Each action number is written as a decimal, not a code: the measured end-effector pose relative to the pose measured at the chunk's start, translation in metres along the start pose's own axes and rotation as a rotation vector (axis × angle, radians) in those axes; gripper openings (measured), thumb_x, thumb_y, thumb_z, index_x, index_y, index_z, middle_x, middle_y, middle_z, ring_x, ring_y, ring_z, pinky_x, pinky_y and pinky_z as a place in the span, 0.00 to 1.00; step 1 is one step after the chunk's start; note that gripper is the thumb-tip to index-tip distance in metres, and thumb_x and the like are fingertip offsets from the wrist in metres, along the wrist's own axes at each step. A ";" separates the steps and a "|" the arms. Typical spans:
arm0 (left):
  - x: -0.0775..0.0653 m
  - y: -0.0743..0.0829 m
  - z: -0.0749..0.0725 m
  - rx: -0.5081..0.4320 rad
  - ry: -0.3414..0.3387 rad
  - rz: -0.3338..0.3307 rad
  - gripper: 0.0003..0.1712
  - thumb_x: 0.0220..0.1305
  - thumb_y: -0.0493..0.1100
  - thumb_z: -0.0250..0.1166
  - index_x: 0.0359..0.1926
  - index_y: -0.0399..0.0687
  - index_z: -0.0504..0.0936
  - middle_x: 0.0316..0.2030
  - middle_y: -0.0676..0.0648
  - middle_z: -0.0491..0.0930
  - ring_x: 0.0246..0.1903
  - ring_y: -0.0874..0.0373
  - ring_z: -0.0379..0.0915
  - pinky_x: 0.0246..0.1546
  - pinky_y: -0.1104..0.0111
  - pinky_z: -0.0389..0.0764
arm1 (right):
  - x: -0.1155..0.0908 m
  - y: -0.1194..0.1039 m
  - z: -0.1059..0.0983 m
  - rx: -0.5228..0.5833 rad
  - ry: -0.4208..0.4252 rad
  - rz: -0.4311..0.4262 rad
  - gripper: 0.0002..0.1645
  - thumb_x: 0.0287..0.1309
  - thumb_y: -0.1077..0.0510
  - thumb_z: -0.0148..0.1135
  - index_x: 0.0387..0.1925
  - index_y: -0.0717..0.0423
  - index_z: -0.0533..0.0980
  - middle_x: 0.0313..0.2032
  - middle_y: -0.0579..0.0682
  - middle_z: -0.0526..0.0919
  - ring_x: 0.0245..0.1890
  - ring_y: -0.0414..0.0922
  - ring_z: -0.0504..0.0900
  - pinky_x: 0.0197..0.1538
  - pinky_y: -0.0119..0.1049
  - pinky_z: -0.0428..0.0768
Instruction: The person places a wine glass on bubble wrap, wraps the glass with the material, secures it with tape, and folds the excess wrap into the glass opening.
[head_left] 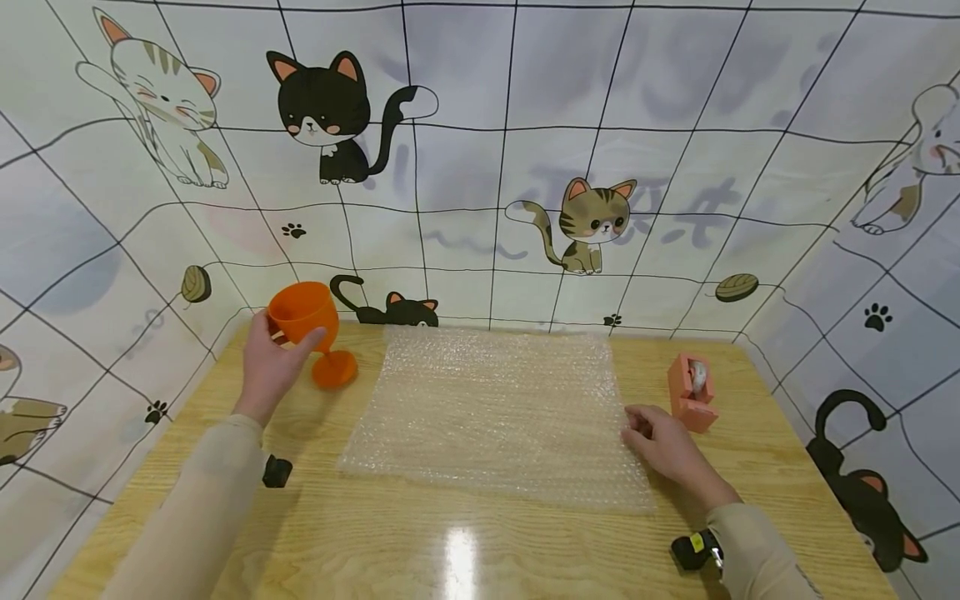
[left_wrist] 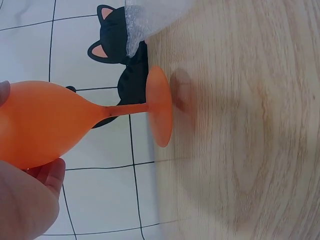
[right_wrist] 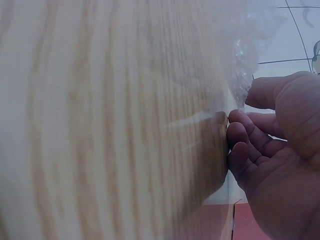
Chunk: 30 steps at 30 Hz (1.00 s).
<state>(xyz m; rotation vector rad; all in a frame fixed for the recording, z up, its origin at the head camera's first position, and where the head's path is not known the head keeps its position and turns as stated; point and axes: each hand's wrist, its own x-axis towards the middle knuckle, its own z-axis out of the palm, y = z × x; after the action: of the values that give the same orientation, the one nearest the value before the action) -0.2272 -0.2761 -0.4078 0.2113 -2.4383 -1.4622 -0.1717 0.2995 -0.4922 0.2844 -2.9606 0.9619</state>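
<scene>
An orange plastic goblet (head_left: 303, 308) is at the far left of the wooden table. My left hand (head_left: 273, 358) holds it around the bowl, thumb on the near side. In the left wrist view, the goblet's round foot (left_wrist: 159, 107) is close to the tabletop, with its reflection beside it. A sheet of clear bubble wrap (head_left: 495, 417) lies spread flat across the middle of the table. My right hand (head_left: 671, 450) is at the sheet's right edge. Its thumb and curled fingers pinch the bubble wrap (right_wrist: 242, 75) there, fingertips right at the tabletop.
A pink tape dispenser (head_left: 692, 396) with a roll of tape stands right of the bubble wrap, beyond my right hand. Cloth walls (head_left: 465, 167) printed with cats and grid lines enclose the wooden table (head_left: 390, 533) at the back and both sides.
</scene>
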 end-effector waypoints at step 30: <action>-0.023 0.020 0.017 -0.022 -0.025 0.111 0.48 0.64 0.54 0.74 0.75 0.41 0.60 0.67 0.41 0.70 0.64 0.45 0.67 0.66 0.52 0.69 | -0.002 0.000 -0.001 -0.003 0.001 -0.008 0.23 0.67 0.63 0.67 0.59 0.71 0.76 0.39 0.51 0.80 0.38 0.44 0.74 0.41 0.37 0.77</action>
<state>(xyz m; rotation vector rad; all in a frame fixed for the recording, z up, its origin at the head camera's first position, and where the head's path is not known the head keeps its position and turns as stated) -0.2102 -0.2466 -0.4018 0.0524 -2.4111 -1.4511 -0.1701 0.3003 -0.4917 0.2957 -2.9580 0.9561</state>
